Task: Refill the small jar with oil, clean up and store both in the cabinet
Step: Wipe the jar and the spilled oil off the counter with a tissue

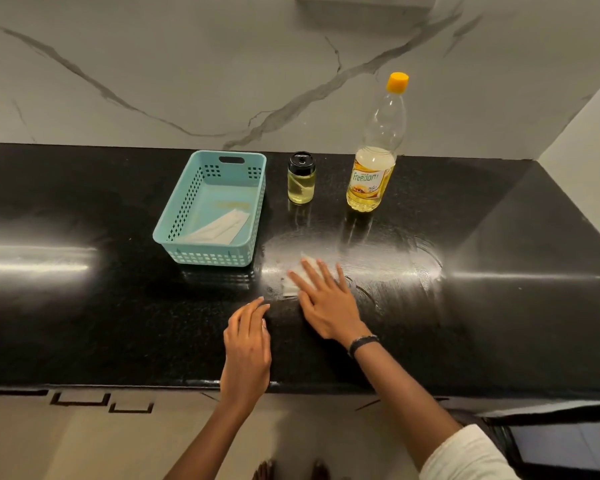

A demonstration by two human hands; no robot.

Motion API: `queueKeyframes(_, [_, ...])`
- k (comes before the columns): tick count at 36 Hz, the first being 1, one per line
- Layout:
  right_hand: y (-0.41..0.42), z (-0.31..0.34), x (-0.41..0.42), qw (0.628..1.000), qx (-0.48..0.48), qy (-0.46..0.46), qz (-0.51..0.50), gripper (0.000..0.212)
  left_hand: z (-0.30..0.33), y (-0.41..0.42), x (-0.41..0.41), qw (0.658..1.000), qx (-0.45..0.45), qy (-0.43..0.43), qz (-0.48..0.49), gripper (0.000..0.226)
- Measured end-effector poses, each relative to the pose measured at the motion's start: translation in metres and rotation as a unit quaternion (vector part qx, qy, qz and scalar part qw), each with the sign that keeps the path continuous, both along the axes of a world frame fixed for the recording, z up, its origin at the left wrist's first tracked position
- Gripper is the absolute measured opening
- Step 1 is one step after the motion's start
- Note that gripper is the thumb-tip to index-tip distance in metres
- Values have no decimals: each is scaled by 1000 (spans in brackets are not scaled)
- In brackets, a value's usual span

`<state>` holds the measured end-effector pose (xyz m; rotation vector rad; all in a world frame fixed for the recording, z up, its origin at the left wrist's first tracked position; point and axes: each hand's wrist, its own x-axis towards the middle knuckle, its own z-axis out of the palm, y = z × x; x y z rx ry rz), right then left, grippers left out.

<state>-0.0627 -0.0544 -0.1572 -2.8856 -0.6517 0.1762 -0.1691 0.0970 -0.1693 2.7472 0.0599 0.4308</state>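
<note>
Jar (pixel 301 178) stands capped at centre frame, black lid on, pale oil filling most of it. Just to its right, apart from it, the bottle (pixel 374 161) stands upright with its yellow cap on, oil up to roughly the lower third, clear above. Left of the jar sits the teal basket (pixel 174 216), and inside lies a folded white tissue against the near wall.

Down at lower centre, the right hand (pixel 326 303) lies flat, fingers straight and spread, pressing a white tissue (pixel 293 285) onto the black counter (pixel 84 306). The left hand (pixel 246 344) hovers beside it, fingers loosely curved, holding nothing, the two hands close but not touching.

A smeared, shiny patch spreads from the tissue toward the right of the frame, below the bottle. The counter's front edge runs across the lower frame; wide bare counter lies to the left of the basket and to the right of the bottle. Marble wall backs the upper frame.
</note>
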Motion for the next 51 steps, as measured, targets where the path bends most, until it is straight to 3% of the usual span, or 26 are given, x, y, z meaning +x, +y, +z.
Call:
queueKeyframes(5, [-52,-1,11,994,-27,7,-103,64,-2,1,0,1000,-12,-3,-7,37])
queueKeyframes(10, [-96,1,-2,973,-33,11,-227,52,-3,1,0,1000,-13,-8,-11,37])
queueKeyframes(16, [-74,-1,-35,954,0,20,-298,51,-6,2,0,1000,3,-16,-17,35])
queueKeyframes(23, [1,0,-25,980,23,22,-195,53,-3,1,1,999,-33,-14,-16,39])
queueKeyframes(28, [37,5,-36,997,42,23,-67,68,2,2,2,990,-131,-45,-13,37])
queueKeyframes(32, [41,2,-65,999,47,9,25,57,3,5,0,975,-208,-76,6,38])
queueKeyframes(36, [13,-4,-83,998,27,-19,52,50,8,15,-3,972,-215,-85,30,34])
queueKeyframes(46, [-87,4,-46,984,-61,1,-166,69,11,39,-39,973,-201,-96,56,35])
queueKeyframes(51, [-99,5,-79,960,-29,13,-278,53,10,46,-54,973,-204,-89,62,35])
